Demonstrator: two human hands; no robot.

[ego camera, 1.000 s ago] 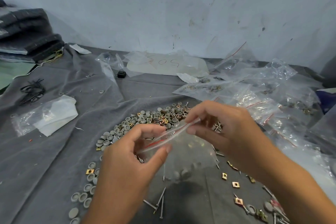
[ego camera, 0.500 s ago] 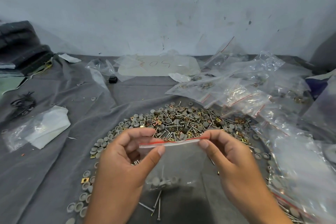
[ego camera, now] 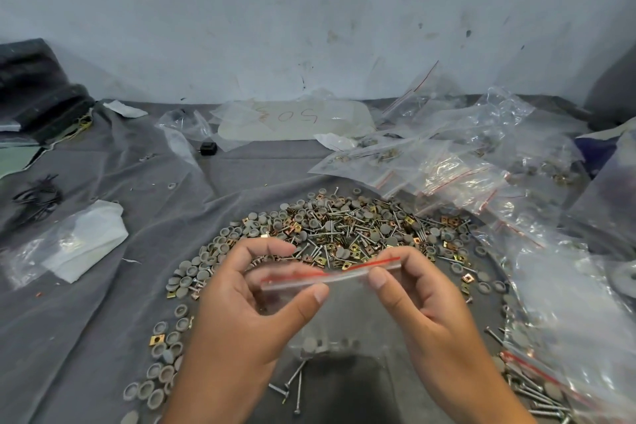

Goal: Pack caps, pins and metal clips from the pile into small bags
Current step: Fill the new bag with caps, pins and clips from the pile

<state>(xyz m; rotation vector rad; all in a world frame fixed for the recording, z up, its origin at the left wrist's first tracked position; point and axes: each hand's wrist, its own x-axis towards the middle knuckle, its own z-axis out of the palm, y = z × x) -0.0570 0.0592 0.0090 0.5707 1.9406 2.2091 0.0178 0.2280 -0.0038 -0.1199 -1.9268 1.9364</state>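
Bag (ego camera: 330, 313) sealing: my left hand (ego camera: 241, 313) and right hand (ego camera: 423, 299) pinch its red zip strip between them, above the pile (ego camera: 344, 231); thumbs should press evenly along it.

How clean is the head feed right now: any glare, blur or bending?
Head view: light is even; white glare streaks the packed bags at right; the small bag pinched by left hand and right hand looks slightly soft; wide-angle bending curves the frame edges.

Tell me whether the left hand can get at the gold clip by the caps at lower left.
Probably not yet: the left hand pinches the small bag together with the right hand. The gold clip lies uncovered nearby.
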